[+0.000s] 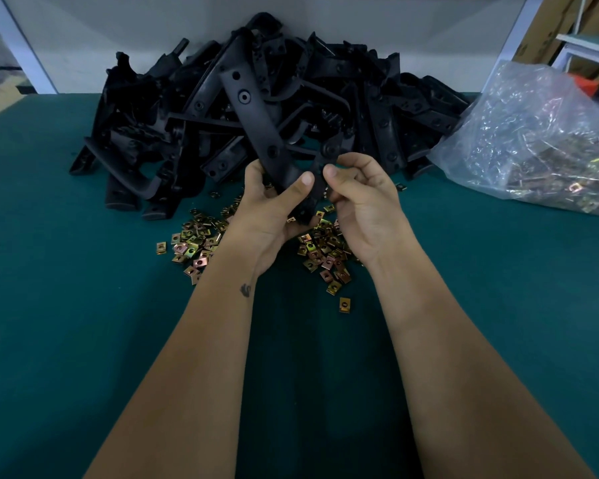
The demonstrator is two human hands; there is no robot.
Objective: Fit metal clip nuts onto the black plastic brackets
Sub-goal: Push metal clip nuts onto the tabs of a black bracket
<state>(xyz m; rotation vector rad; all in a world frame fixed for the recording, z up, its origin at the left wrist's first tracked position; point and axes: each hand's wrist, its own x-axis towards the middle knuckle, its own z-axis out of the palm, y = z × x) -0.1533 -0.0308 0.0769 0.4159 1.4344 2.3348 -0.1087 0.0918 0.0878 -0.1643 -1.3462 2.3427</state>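
Right now the left hand (274,202) grips the lower end of a long black bracket (253,112), thumb pressed across it. Just beside, the right hand (357,198) pinches the same end with curled fingers; any clip nut between them is hidden. Under both hands, loose clip nuts (322,250) lie scattered on the green table (66,305). Beyond the grip rises the bracket pile (153,133); further right sits a clear bag (536,140) of nuts.

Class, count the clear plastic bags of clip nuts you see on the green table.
1. The plastic bag lies at the table's far right, beside the pile of black brackets; others may lie outside the view.
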